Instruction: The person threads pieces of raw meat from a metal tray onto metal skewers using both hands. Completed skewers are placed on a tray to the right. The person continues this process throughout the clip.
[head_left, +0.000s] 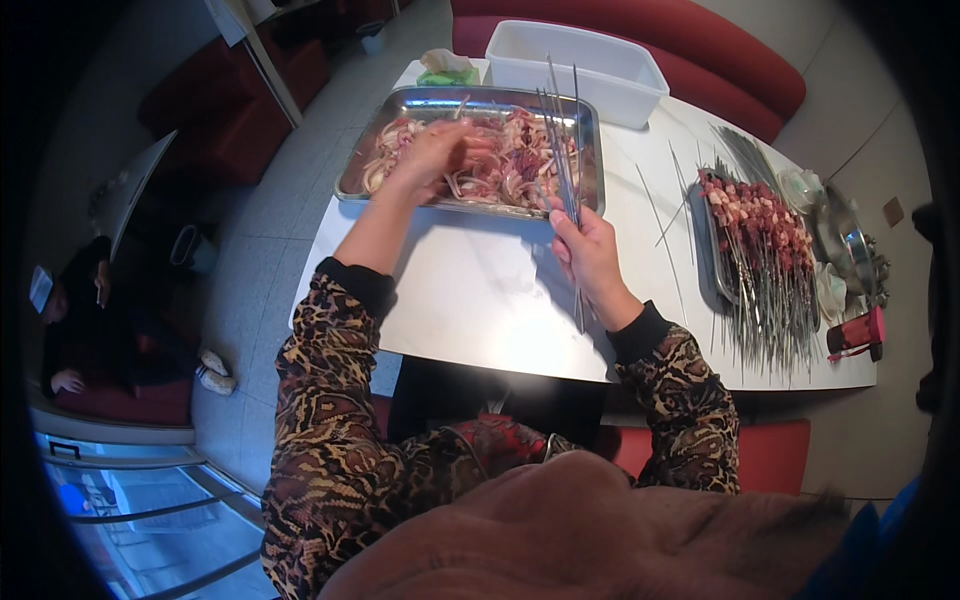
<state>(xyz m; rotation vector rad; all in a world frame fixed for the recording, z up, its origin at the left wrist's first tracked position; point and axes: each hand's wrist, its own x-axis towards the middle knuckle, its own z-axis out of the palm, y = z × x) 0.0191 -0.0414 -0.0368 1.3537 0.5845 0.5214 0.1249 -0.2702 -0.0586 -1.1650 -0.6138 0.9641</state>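
A steel tray (600, 176) of raw meat pieces (517, 169) mixed with sliced onion (379, 171) sits at the table's far left. My left hand (448, 150) reaches into it, blurred, with its fingers at the meat; whether they pinch a piece is unclear. By the tray's near right corner, my right hand (589, 244) grips a bunch of thin metal skewers (561, 142). They stand nearly upright in the picture, their upper ends crossing over the tray's right side.
Behind the tray are a white plastic tub (641, 105) and a green tissue pack (448, 77). Loose skewers (670, 225) lie to the right, beside a tray heaped with skewered meat (757, 214). Farther right stand a steel bowl (844, 232) and a red container (856, 335). Someone sits at far left.
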